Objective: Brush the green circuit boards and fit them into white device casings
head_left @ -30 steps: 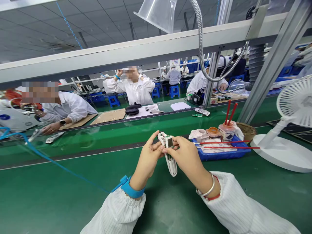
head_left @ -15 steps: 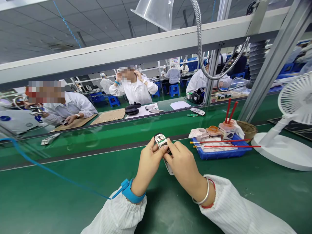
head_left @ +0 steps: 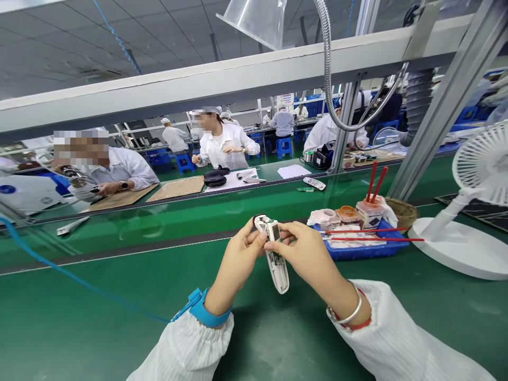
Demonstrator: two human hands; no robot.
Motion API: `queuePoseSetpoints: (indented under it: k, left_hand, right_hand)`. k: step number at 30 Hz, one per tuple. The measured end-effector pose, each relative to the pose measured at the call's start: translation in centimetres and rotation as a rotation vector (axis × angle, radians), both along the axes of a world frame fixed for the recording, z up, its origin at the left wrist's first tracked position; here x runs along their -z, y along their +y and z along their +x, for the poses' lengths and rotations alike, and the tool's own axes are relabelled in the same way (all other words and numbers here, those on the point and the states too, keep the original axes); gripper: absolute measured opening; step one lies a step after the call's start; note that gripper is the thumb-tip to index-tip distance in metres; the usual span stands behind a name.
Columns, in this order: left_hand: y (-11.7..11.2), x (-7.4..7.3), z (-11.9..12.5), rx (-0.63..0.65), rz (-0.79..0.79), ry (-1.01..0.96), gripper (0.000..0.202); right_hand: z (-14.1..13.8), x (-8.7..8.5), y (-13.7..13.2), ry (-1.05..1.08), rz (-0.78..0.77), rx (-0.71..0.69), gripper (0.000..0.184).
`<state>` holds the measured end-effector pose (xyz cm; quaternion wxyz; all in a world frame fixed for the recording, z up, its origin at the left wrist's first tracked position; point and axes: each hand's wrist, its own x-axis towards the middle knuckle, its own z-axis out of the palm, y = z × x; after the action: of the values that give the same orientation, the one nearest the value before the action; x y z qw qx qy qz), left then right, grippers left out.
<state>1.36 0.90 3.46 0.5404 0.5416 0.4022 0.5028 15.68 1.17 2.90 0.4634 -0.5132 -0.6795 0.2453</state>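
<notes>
A long white plastic device shell (head_left: 279, 269), with its small grey display and green board exposed, is held above the green desk (head_left: 99, 317) at mid-scene. The fingers of the left hand (head_left: 237, 262) and right hand (head_left: 311, 256) are clamped on its upper part and hide its sides. The board's details are too small to read. To the right, a blue plastic tray (head_left: 357, 250) lies partly behind the right hand. A white fan (head_left: 476, 174) is cut off at the right edge.

Both forearms reach forward and converge on the white device (head_left: 280, 271). The left hand (head_left: 241, 256) sits to the left of the device, thumb and forefinger pinching its upper end. The right hand (head_left: 309, 254) sits to the right of the device, its back turned up and fingertips closed on the same upper end. Both wrists bend slightly inward toward the device.
</notes>
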Motion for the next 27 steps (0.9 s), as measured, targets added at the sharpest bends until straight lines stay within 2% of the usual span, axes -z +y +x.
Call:
queuePoseSetpoints:
  k: [4, 10, 14, 18, 22, 27]
  left_hand:
    - [-0.1, 0.2, -0.1, -0.085, -0.024, -0.007, 0.075]
    - [0.0, 0.6, -0.3, -0.152, 0.066, 0.125, 0.055]
    - [-0.2, 0.6, -0.2, -0.108, 0.048, 0.099, 0.058]
    - [-0.7, 0.1, -0.1, -0.017, 0.006, -0.009, 0.070]
    - [-1.0, -0.5, -0.2, 0.017, -0.008, -0.079, 0.075]
    - [-0.9, -0.8, -0.2, 0.024, 0.005, -0.101, 0.069]
  right_hand:
    - [0.0, -0.3, -0.4, 0.068, -0.046, -0.039, 0.027]
    - [-0.9, -0.3, -1.5, -0.024, 0.081, 0.016, 0.015]
    - [-1.0, -0.2, -1.6, -0.063, 0.142, 0.045, 0.015]
    - [-0.6, -0.4, -1.3, -0.081, 0.143, 0.044, 0.016]
    - [-0.4, -0.6, -1.3, -0.027, 0.130, 0.045, 0.020]
    - [-0.4, -0.8, -1.5, -0.002, 0.122, 0.061, 0.018]
